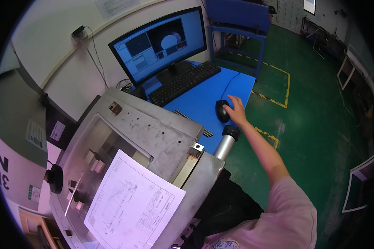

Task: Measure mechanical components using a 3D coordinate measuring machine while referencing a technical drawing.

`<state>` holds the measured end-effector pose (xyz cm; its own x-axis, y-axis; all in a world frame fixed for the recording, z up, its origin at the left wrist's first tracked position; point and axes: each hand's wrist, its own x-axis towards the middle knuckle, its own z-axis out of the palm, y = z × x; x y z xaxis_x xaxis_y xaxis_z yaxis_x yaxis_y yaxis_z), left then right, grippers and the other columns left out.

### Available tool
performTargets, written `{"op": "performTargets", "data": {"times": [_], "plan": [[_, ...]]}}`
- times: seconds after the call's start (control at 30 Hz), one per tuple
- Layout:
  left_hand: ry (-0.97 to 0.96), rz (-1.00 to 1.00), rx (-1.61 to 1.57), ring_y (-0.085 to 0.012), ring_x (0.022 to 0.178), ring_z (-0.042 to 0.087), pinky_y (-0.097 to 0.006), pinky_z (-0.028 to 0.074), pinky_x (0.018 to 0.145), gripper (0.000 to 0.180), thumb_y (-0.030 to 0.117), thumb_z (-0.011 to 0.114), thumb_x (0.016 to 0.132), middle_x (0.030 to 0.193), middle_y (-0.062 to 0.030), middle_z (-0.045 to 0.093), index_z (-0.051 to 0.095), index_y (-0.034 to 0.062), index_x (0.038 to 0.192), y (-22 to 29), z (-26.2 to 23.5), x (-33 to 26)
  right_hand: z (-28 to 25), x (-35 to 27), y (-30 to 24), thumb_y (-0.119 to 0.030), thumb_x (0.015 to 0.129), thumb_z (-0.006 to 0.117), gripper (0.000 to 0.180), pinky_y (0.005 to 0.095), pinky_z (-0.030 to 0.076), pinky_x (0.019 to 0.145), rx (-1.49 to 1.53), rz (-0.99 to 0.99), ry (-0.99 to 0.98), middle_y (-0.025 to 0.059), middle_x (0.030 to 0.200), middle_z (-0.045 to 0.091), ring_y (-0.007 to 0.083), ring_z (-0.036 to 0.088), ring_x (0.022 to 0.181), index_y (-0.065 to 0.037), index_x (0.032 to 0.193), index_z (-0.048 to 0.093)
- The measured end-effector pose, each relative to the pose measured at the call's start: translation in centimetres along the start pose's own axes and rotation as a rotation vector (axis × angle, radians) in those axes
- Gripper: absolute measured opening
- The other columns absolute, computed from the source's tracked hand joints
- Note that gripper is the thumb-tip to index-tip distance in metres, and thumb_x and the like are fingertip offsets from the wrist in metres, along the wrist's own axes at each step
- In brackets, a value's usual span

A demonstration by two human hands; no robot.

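At the right end of the blue desk (214, 99), my right hand (236, 111) is beside a black computer mouse (221, 111). Its fingers are apart, and the thumb side reaches the mouse's right edge without wrapping round it. A thin cable runs from the mouse toward the back of the desk. Further left lies a black keyboard (185, 84), in front of a curved monitor (162, 45) whose lit screen shows a dark window with a bright round shape. My left hand is out of the picture.
A grey metal machine (153, 137) fills the near left, with a printed drawing sheet (133, 203) on it. A silver cylinder with a black cap (225, 145) sticks up close to my right forearm. Beyond the desk are a blue stand (237, 29) and green floor (303, 137) with yellow-black tape.
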<state>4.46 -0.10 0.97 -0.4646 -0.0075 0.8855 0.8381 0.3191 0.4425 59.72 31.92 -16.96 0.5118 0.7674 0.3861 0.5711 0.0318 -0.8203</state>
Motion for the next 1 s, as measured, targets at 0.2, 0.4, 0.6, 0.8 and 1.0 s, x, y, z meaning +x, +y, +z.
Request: {"op": "performTargets", "data": {"times": [0.2, 0.4, 0.6, 0.8, 1.0], "plan": [[-0.232, 0.027, -0.095, -0.0315, 0.095, 0.044, -0.043, 0.033, 0.085, 0.04, 0.029, 0.035, 0.09, 0.101, -0.0204, 0.047, 0.049, -0.0066, 0.1, -1.3, 2.1, -3.4, 4.1, -0.9, -3.1, -0.034, 0.064, 0.063, 0.06, 0.0421, 0.034, 0.09, -0.391, 0.011, 0.112, 0.0199, 0.122, 0.036, 0.0357, 0.037, 0.111, -0.012, 0.117, 0.046], [-0.269, 0.282, 0.229, -0.0247, 0.094, 0.048, -0.038, 0.039, 0.084, 0.025, 0.023, 0.041, 0.09, 0.095, -0.0072, 0.055, 0.059, 0.0066, 0.096, 2.4, 2.6, -3.7, 4.9, -1.7, -2.0, -0.026, 0.066, 0.06, 0.053, 0.0418, 0.035, 0.089, -0.527, -0.058, 0.159, 0.0198, 0.121, 0.038, 0.0352, 0.04, 0.109, -0.013, 0.116, 0.047], [-0.282, 0.291, 0.242, -0.025, 0.093, 0.049, -0.037, 0.039, 0.083, 0.026, 0.021, 0.039, 0.091, 0.094, -0.0073, 0.056, 0.059, 0.0047, 0.095, 2.4, 2.8, -3.7, 4.7, -1.4, -2.2, -0.024, 0.067, 0.059, 0.048, 0.0424, 0.035, 0.088, -0.499, -0.079, 0.133, 0.0179, 0.118, 0.042, 0.0336, 0.045, 0.104, -0.012, 0.113, 0.05], [-0.309, 0.318, 0.278, -0.0249, 0.093, 0.048, -0.037, 0.039, 0.083, 0.026, 0.021, 0.038, 0.091, 0.093, -0.0076, 0.056, 0.058, 0.0043, 0.095, 2.4, 2.9, -3.7, 4.7, -1.4, -2.2, -0.024, 0.068, 0.06, 0.048, 0.0421, 0.036, 0.087, -0.5, -0.09, 0.127, 0.0179, 0.118, 0.042, 0.0332, 0.045, 0.104, -0.011, 0.113, 0.05], [-0.325, 0.337, 0.311, -0.0249, 0.093, 0.048, -0.037, 0.039, 0.083, 0.027, 0.02, 0.037, 0.091, 0.093, -0.0078, 0.056, 0.058, 0.0038, 0.096, 2.3, 2.9, -3.7, 4.8, -1.3, -2.0, -0.024, 0.068, 0.062, 0.047, 0.042, 0.036, 0.087, -0.471, -0.072, 0.148, 0.0182, 0.12, 0.041, 0.0341, 0.044, 0.105, -0.013, 0.112, 0.051]]}}
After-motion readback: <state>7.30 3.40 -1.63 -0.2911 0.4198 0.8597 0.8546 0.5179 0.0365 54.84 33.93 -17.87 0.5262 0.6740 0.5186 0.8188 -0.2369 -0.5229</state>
